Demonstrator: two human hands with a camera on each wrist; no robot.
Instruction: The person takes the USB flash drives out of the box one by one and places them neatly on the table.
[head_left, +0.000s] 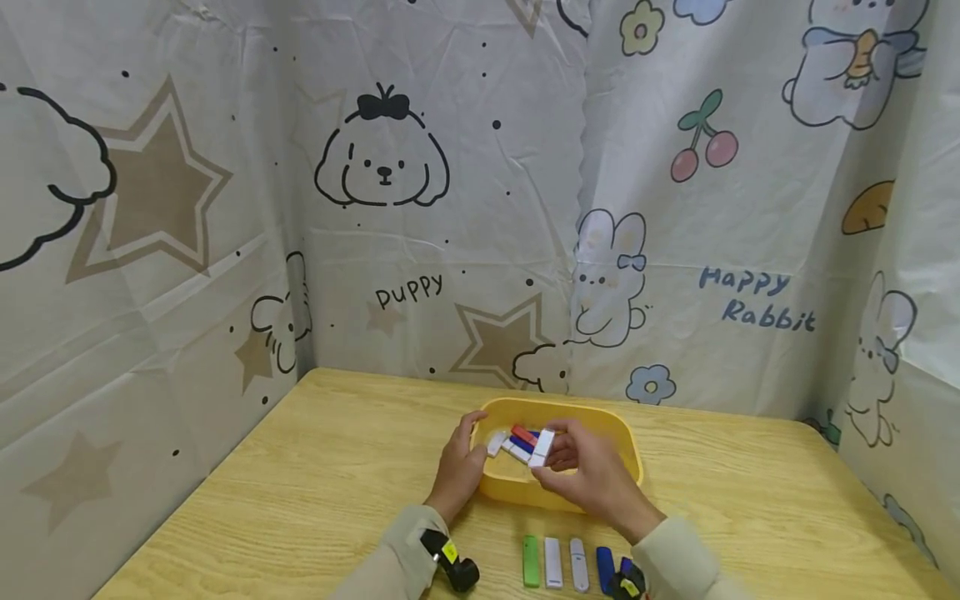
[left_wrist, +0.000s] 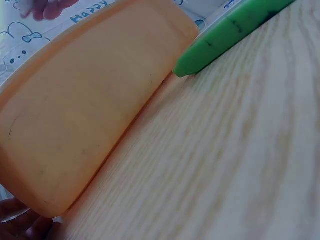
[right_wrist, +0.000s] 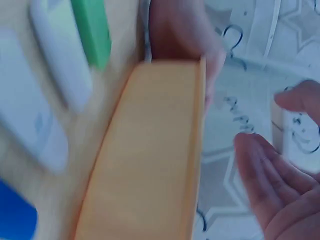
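My right hand (head_left: 592, 471) pinches a white USB stick (head_left: 542, 448) between thumb and fingers, above the yellow plastic bin (head_left: 540, 493). A dark seam crosses the stick. My left hand (head_left: 457, 467) grips the bin's left side, thumb near the rim; in the left wrist view some of its fingers (left_wrist: 22, 222) show beyond the bin's corner. Inside the bin lie a red stick (head_left: 524, 435), a blue stick (head_left: 521, 445) and white sticks (head_left: 496, 442), partly overlapping. The right wrist view shows the right hand (right_wrist: 280, 195) beyond the bin wall (right_wrist: 150, 145).
In front of the bin, a green stick (head_left: 531, 562), two white sticks (head_left: 553, 562) and a blue stick (head_left: 605, 570) stand in a row on the wooden table (head_left: 300, 483). The right wrist camera partly covers the row's right end. A printed curtain (head_left: 450, 233) hangs behind the table.
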